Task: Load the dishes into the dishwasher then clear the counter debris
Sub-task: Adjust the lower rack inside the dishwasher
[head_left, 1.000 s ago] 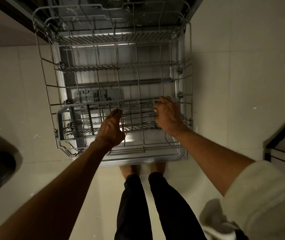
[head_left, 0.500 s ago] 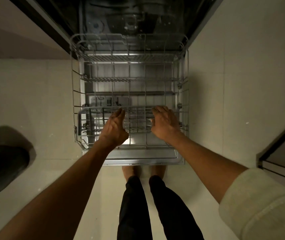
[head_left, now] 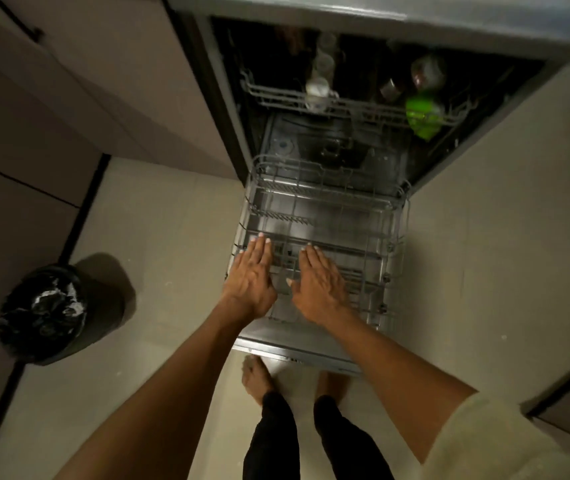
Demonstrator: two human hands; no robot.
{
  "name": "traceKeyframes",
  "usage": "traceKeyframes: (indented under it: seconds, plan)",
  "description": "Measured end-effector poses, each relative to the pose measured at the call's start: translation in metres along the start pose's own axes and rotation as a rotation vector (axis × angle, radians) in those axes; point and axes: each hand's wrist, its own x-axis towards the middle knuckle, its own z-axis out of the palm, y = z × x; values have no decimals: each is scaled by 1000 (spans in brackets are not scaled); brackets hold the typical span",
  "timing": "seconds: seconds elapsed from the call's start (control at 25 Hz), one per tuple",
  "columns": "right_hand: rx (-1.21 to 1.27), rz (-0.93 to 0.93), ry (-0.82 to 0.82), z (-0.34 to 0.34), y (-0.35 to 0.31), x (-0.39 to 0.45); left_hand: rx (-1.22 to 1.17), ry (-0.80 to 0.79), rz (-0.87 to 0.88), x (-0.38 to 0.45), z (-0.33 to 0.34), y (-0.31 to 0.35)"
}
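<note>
Standing barefoot on pale floor tiles [head_left: 172, 216], a person leans over an open dishwasher with both hands spread flat above its pulled-out lower rack. At far left a round black waste bin lined with a crumpled dark bag [head_left: 46, 311] sits against the beige cabinet fronts [head_left: 79, 84], near enough, one would judge, to take the counter debris later. The left hand [head_left: 250, 277] hovers over or rests on the near left part of the grey wire lower rack [head_left: 325, 216], fingers straight and together, gripping nothing; whether it touches the wires cannot be told. Just beside it, the right hand [head_left: 319, 284] lies the same way, fingers extended, thumb out toward the left hand, holding nothing. The flat palms suggest the rack is being steadied or let go rather than pulled. The rack rests over the lowered stainless door [head_left: 294, 351] and appears to hold no dishes, so loading of this level looks not yet begun. Farther back, inside the dark tub, the upper wire basket [head_left: 276, 95] carries clear glasses [head_left: 318, 88] at its left and a bright green plastic cup [head_left: 423, 114] at its right, with what may be a jar behind it. A pale fleecy sleeve [head_left: 505, 441] covers the right upper arm at the frame's lower right
</note>
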Motion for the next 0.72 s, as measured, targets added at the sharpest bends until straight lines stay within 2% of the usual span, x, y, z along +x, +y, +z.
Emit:
traceKeyframes:
  seconds: [0.48,0.72]
  plan:
    - [-123,-109,134,-120,-201,-16,-173,286,-55,-115,-166,-79]
    - [-76,-267,269,-169,-336,-30,-202,447,-98,-169,-241,-149]
